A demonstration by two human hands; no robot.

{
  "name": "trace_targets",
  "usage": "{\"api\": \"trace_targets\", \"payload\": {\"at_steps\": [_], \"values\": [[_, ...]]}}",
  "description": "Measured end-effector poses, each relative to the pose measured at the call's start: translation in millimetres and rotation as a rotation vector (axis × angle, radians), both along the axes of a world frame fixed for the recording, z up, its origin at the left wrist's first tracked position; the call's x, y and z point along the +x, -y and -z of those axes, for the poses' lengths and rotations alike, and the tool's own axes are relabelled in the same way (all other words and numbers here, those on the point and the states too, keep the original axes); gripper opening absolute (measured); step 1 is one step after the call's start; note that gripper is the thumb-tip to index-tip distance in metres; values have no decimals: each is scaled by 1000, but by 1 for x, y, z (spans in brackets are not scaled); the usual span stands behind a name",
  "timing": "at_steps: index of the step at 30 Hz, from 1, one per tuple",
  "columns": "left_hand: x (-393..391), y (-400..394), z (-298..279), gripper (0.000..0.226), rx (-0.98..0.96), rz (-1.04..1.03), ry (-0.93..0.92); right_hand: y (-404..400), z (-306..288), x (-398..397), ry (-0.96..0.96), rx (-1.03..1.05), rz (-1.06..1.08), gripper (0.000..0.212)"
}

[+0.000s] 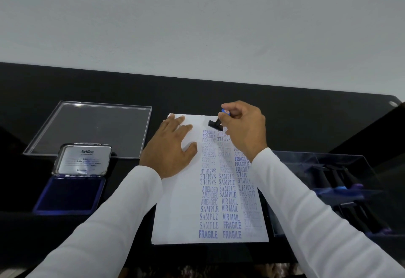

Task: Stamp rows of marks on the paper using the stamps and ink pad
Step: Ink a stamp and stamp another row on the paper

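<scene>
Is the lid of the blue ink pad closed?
No, the ink pad lies open, its silver lid tipped up behind the bare blue pad.

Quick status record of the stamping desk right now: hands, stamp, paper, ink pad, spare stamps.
left hand: flat on paper, holding it down
right hand: grips stamp
stamp: at top of middle column
paper: three stamped columns, left side blank
ink pad: open, left of paper
spare stamps: in clear tray, right

"Artline" on ink pad lid point(84, 162); "FRAGILE" on paper point(175, 212)
</scene>
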State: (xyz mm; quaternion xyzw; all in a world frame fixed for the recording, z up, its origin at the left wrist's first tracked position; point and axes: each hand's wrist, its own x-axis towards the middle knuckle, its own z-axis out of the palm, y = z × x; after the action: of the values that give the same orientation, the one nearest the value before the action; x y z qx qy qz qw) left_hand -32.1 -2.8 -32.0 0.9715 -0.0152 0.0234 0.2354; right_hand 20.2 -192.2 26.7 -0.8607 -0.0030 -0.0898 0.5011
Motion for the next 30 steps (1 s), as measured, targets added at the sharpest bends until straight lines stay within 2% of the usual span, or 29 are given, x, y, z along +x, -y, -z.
{"api": "trace_targets", "payload": {"at_steps": [6,10,30], "values": [[-1,0,0,61,-4,-3,-5,10,-1,-2,-40,148,174,12],[-1,-1,1,60,-7,-2,3,13,-2,-4,-47,173,235,14],[-2,-1,-1,58,-21,3,11,15,0,-6,-65,188,267,14]]}}
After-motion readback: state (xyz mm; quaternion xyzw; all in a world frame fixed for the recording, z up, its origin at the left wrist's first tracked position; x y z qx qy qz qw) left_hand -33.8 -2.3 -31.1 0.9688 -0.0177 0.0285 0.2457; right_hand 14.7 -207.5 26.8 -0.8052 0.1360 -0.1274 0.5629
